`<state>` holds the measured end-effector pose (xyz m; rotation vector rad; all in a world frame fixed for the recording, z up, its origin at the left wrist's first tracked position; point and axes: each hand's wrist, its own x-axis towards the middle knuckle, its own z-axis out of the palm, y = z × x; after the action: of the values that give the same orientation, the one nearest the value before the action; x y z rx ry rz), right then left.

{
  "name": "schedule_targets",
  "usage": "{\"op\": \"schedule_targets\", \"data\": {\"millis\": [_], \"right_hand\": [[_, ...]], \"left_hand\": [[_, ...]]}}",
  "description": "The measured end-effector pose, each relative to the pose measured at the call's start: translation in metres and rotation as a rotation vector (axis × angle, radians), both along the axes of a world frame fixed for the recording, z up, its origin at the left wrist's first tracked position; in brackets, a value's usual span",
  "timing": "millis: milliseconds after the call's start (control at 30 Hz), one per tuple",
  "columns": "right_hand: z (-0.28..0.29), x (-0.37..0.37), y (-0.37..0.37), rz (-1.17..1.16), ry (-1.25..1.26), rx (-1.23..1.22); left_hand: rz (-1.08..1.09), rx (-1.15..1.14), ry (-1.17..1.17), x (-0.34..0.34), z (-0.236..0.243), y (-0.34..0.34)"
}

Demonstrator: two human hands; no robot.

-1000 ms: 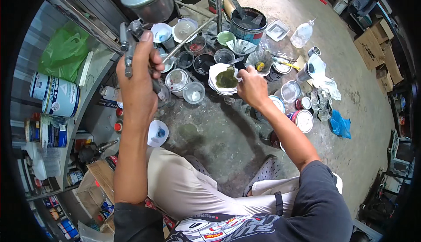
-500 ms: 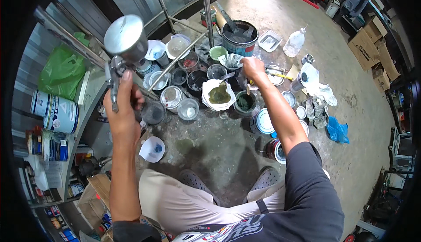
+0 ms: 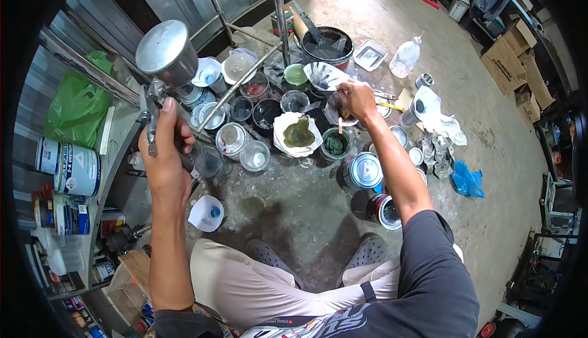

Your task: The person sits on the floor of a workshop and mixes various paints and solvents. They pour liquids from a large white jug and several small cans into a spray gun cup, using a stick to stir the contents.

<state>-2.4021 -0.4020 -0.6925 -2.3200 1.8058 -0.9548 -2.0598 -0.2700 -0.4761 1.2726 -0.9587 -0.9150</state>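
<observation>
My left hand (image 3: pixel 165 154) is wrapped round a metal spray gun (image 3: pixel 151 117) with an upright silver cup (image 3: pixel 163 47) on top. My right hand (image 3: pixel 358 99) pinches the rim of a pale, dark-streaked paper strainer (image 3: pixel 320 75) among the cups at the back. Below it are a white-lined cup with olive liquid (image 3: pixel 298 131) and a cup of dark green paint (image 3: pixel 335 147) with a wooden stick in it. A large bucket (image 3: pixel 331 37) of dark grey content stands behind the strainer.
Many cups, tins and crumpled papers cover the floor around a metal frame (image 3: pixel 275 19). A shelf (image 3: pixel 109 154) with cans and a green bag (image 3: pixel 72 105) runs along the left. A squeeze bottle (image 3: pixel 405 56), a blue plastic bag (image 3: pixel 467 180) and cardboard boxes (image 3: pixel 502 68) lie to the right.
My right hand has left the olive-filled cup and moved back and right to the paper strainer. My left hand and spray gun have shifted leftward in view, and the head view has shifted slightly.
</observation>
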Motion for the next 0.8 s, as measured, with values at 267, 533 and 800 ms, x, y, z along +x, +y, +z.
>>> {"op": "schedule_targets", "data": {"millis": [267, 533, 800], "right_hand": [[0.047, 0.024, 0.057, 0.401, -0.12, -0.095], [0.046, 0.043, 0.074, 0.372, 0.048, 0.31], [0.017, 0.023, -0.035, -0.105, 0.388, 0.327]], "left_hand": [[-0.033, 0.006, 0.008, -0.015, -0.001, -0.005], [-0.087, 0.014, 0.024, -0.017, 0.001, -0.002], [0.043, -0.009, -0.053, 0.006, 0.004, 0.011]]}}
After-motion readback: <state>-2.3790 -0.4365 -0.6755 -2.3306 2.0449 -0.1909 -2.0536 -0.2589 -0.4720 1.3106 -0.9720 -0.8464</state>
